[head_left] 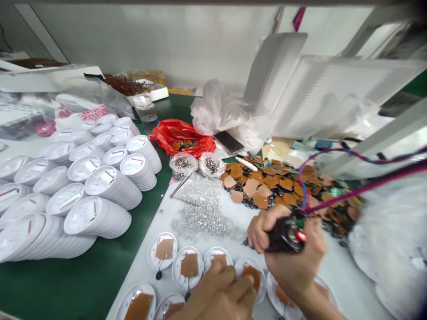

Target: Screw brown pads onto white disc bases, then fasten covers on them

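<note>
In my right hand [296, 262] is a black electric screwdriver [283, 235], its tip pointing left above the white worktop. A red and blue cord runs from it to the right. My left hand [220, 293] reaches over a row of round white plastic housings [162, 238], fingers bent and apart. One fingertip touches or hovers at the brown circuit board [252, 276] in a housing; I cannot tell which. Several housings hold such a brown board, some with a small black round part on a wire. Loose small silver screws [207, 220] are heaped behind the row.
Stacks of white round covers [110, 189] fill the left. Brown boards with black parts [263, 182] are piled at the back right. Behind lie a red bag [182, 129], two small tubs of metal parts [183, 163], tweezers [182, 182], a phone [229, 141] and a white pen [246, 163].
</note>
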Demonstrator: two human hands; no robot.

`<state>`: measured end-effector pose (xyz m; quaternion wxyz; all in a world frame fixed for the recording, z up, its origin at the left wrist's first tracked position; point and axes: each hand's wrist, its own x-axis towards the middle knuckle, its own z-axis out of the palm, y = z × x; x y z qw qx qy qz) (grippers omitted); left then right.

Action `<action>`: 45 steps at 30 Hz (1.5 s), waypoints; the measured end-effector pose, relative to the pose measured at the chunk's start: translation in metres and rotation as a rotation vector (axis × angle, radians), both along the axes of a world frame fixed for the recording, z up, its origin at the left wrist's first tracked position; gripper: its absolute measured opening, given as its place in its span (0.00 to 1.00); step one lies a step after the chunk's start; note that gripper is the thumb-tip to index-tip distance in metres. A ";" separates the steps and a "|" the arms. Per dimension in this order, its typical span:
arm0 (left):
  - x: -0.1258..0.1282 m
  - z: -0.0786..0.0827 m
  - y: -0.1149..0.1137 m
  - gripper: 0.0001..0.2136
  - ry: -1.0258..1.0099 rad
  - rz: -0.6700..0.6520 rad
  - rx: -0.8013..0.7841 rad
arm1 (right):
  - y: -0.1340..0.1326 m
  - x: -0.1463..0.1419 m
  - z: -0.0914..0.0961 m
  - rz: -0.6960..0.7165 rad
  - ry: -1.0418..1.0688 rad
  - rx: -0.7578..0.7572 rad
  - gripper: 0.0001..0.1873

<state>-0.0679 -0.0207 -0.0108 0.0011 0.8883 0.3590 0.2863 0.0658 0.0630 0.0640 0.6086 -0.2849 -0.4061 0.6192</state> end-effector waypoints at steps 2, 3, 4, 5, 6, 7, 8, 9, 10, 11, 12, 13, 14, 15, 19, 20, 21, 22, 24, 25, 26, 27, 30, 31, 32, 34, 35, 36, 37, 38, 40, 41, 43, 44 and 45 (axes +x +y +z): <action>-0.006 0.010 0.008 0.09 -0.122 0.059 -0.152 | -0.003 0.003 0.010 0.006 0.006 0.014 0.29; -0.010 0.014 0.012 0.08 -0.170 0.109 -0.245 | -0.005 0.005 0.014 0.005 0.011 0.019 0.29; -0.013 0.017 0.017 0.05 -0.196 0.159 -0.319 | -0.007 0.006 0.019 0.004 0.019 0.020 0.30; -0.015 0.019 0.022 0.03 -0.208 0.194 -0.376 | -0.008 0.007 0.022 0.006 0.030 0.015 0.30; -0.017 0.020 0.027 0.03 -0.204 0.205 -0.410 | -0.010 0.007 0.024 0.013 0.039 0.005 0.30; -0.018 0.018 0.032 0.04 -0.206 0.201 -0.429 | -0.011 0.006 0.025 0.019 0.046 -0.004 0.31; -0.018 0.016 0.036 0.03 -0.206 0.186 -0.446 | -0.012 0.005 0.025 0.022 0.052 -0.009 0.31; -0.018 0.013 0.040 0.02 -0.210 0.171 -0.460 | -0.013 0.004 0.025 0.014 0.055 -0.012 0.30; -0.018 0.010 0.043 0.03 -0.219 0.159 -0.469 | -0.014 0.003 0.025 0.006 0.055 -0.014 0.30; -0.018 0.008 0.044 0.06 -0.224 0.151 -0.476 | -0.014 0.003 0.025 -0.004 0.057 -0.015 0.30; -0.019 0.007 0.045 0.07 -0.228 0.143 -0.478 | -0.014 0.002 0.026 -0.010 0.063 -0.018 0.30; -0.020 0.007 0.045 0.08 -0.235 0.130 -0.483 | -0.014 0.002 0.027 -0.012 0.071 -0.026 0.31; -0.022 0.008 0.044 0.08 -0.244 0.109 -0.494 | -0.013 0.003 0.029 -0.004 0.082 -0.037 0.31; -0.024 0.011 0.042 0.07 -0.252 0.079 -0.516 | -0.013 0.003 0.031 0.013 0.096 -0.046 0.32; -0.038 0.024 0.036 0.07 -0.334 -0.047 -0.660 | -0.009 0.002 0.041 0.132 0.148 -0.071 0.31; -0.041 0.026 0.035 0.07 -0.360 -0.064 -0.691 | -0.009 0.000 0.042 0.160 0.161 -0.070 0.30; -0.044 0.028 0.034 0.07 -0.384 -0.069 -0.711 | -0.009 -0.002 0.044 0.183 0.169 -0.070 0.30; -0.047 0.029 0.032 0.08 -0.398 -0.063 -0.721 | -0.009 -0.005 0.044 0.205 0.172 -0.066 0.30; -0.050 0.029 0.030 0.08 -0.397 -0.026 -0.715 | -0.011 -0.010 0.045 0.240 0.169 -0.055 0.30; -0.051 0.028 0.028 0.07 -0.390 -0.002 -0.702 | -0.012 -0.013 0.045 0.249 0.164 -0.057 0.30; -0.052 0.028 0.026 0.06 -0.382 0.021 -0.690 | -0.014 -0.014 0.045 0.252 0.162 -0.061 0.30; -0.053 0.027 0.025 0.06 -0.381 0.043 -0.679 | -0.015 -0.015 0.046 0.249 0.163 -0.066 0.31; -0.054 0.027 0.019 0.09 -0.421 0.112 -0.672 | -0.019 -0.016 0.047 0.244 0.168 -0.076 0.31; -0.054 0.028 0.018 0.10 -0.441 0.129 -0.682 | -0.020 -0.016 0.047 0.252 0.165 -0.073 0.31; -0.054 0.028 0.016 0.10 -0.460 0.138 -0.693 | -0.021 -0.016 0.047 0.266 0.161 -0.065 0.31; -0.054 0.030 0.014 0.10 -0.490 0.135 -0.708 | -0.022 -0.018 0.047 0.285 0.152 -0.053 0.31; -0.054 0.031 0.013 0.09 -0.502 0.128 -0.710 | -0.022 -0.019 0.046 0.288 0.150 -0.051 0.31; -0.054 0.031 0.012 0.10 -0.513 0.123 -0.707 | -0.022 -0.021 0.046 0.289 0.149 -0.053 0.31; -0.054 0.031 0.012 0.10 -0.525 0.119 -0.703 | -0.022 -0.023 0.046 0.286 0.150 -0.057 0.31; -0.055 0.031 0.012 0.10 -0.536 0.118 -0.702 | -0.022 -0.025 0.047 0.278 0.152 -0.059 0.31; -0.057 0.030 0.012 0.10 -0.557 0.115 -0.703 | -0.021 -0.028 0.048 0.262 0.149 -0.061 0.30; -0.058 0.028 0.011 0.10 -0.554 0.114 -0.705 | -0.021 -0.028 0.049 0.255 0.145 -0.062 0.30; -0.061 0.022 0.006 0.07 -0.496 0.118 -0.672 | -0.019 -0.029 0.049 0.249 0.132 -0.068 0.31; -0.061 0.018 0.002 0.05 -0.447 0.141 -0.614 | -0.019 -0.028 0.049 0.245 0.123 -0.074 0.31; -0.062 0.013 -0.004 0.04 -0.390 0.173 -0.530 | -0.019 -0.028 0.047 0.240 0.115 -0.077 0.31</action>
